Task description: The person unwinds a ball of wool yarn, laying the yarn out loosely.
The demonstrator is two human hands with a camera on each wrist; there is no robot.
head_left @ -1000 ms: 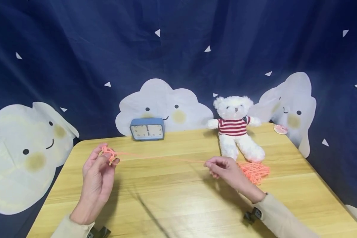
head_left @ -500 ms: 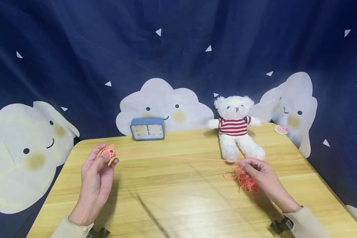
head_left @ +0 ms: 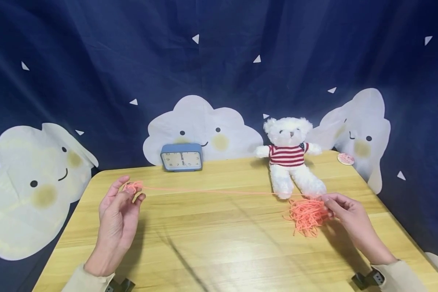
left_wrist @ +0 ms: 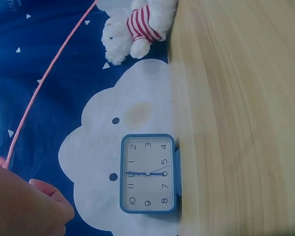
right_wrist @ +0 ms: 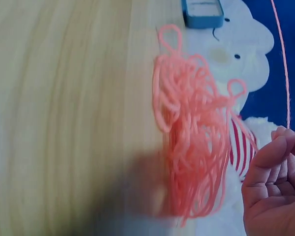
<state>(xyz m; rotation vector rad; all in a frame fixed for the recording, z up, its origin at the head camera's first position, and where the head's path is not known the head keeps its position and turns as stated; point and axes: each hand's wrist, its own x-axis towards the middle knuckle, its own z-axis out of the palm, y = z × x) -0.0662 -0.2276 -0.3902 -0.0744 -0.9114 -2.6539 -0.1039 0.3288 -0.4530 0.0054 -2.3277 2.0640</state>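
A small coil of coral-pink yarn point(head_left: 133, 186) sits between the thumb and fingers of my left hand point(head_left: 118, 219), raised over the table's left side. From it a single strand point(head_left: 211, 191) stretches taut across to the right, where my right hand point(head_left: 352, 221) pinches it between thumb and forefinger. Just left of the right hand lies a loose, tangled heap of the same yarn point(head_left: 308, 217), its loops filling the middle of the right wrist view. In the left wrist view the strand point(left_wrist: 44, 78) rises from the left hand point(left_wrist: 29, 204), mostly cut off there.
Behind the heap sits a white teddy bear point(head_left: 288, 158) in a red-striped shirt. A blue alarm clock point(head_left: 181, 157) stands at the back edge of the wooden table point(head_left: 211, 251). A round pink disc point(head_left: 345, 158) lies at the far right corner, before a dark blue curtain point(head_left: 219, 61).
My right hand has moved well to the right, past the yarn heap, and the strand between the hands is longer. The heap's loops have shifted. My left hand stays nearly in place.
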